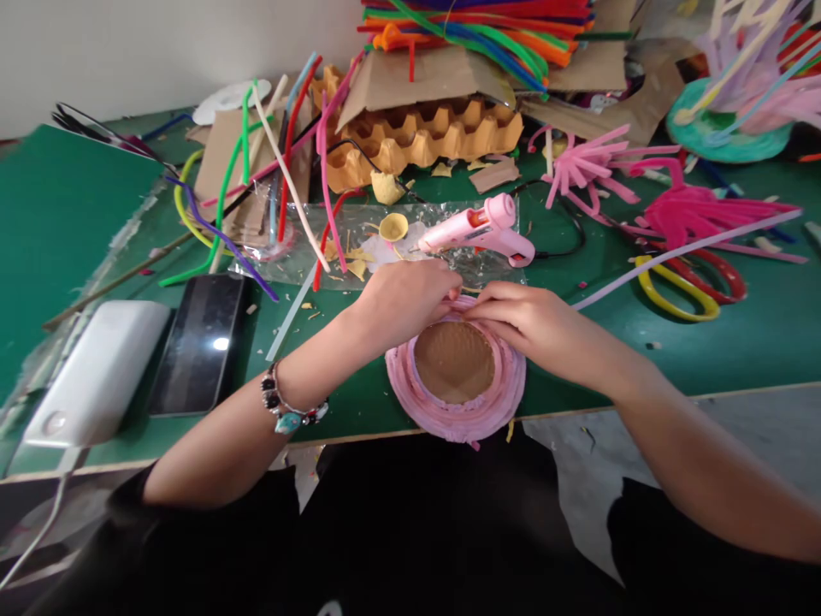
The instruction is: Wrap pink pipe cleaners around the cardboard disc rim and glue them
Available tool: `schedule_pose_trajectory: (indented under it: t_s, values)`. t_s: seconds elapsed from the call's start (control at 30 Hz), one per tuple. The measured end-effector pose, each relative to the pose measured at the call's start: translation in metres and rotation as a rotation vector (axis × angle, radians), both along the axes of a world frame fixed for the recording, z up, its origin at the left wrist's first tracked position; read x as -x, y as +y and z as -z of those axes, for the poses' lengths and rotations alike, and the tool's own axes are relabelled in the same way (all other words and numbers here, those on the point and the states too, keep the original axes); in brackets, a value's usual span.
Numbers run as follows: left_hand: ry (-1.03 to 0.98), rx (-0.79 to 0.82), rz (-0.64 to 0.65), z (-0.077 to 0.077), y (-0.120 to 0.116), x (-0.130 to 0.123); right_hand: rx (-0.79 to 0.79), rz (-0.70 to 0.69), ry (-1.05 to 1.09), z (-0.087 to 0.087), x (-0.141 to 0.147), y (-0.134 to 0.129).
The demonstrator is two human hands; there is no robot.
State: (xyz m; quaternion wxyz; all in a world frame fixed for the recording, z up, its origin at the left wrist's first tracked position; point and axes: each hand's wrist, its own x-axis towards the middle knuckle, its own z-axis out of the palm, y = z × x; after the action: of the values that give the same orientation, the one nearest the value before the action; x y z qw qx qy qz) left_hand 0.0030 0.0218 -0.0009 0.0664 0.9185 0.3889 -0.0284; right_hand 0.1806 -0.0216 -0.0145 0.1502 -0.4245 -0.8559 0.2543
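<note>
A round cardboard base wrapped in rings of pink pipe cleaner (410,393) lies at the table's front edge, with bare brown cardboard (455,364) showing in its middle. My left hand (410,295) is curled over its far rim, the fingertips partly hidden. From the other side, my right hand (529,321) presses thumb and fingers together on the same rim. A lilac pipe cleaner (689,255) runs out from behind my right hand toward the upper right. Just beyond my hands, a pink hot glue gun (478,229) rests on a clear plastic sheet (288,257).
An orange egg carton (423,141) and bundled coloured pipe cleaners (481,34) are at the back. Pink pipe-cleaner pieces (686,214) and scissors (680,289) lie on the right. On the left are a phone (198,346), a white power bank (99,368) and loose pipe cleaners (221,188).
</note>
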Motion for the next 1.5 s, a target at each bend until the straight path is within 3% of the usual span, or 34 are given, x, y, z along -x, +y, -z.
schedule_pose_trajectory:
  t_s: [0.53, 0.87, 1.37, 1.5]
  values:
    - [0.111, -0.059, 0.085, -0.004, -0.001, -0.004, -0.073, -0.012, 0.001, 0.003, -0.001, 0.001]
    - [0.161, -0.090, 0.061, -0.007, -0.005, -0.013, -0.136, -0.031, -0.031, 0.000, 0.001, 0.002]
    - [0.157, -0.024, 0.040, -0.009, 0.001, -0.015, -0.083, 0.080, -0.098, 0.004, -0.011, -0.020]
    - [0.189, -0.010, -0.041, -0.011, -0.004, -0.010, -0.103, 0.082, -0.095, 0.001, -0.005, -0.016]
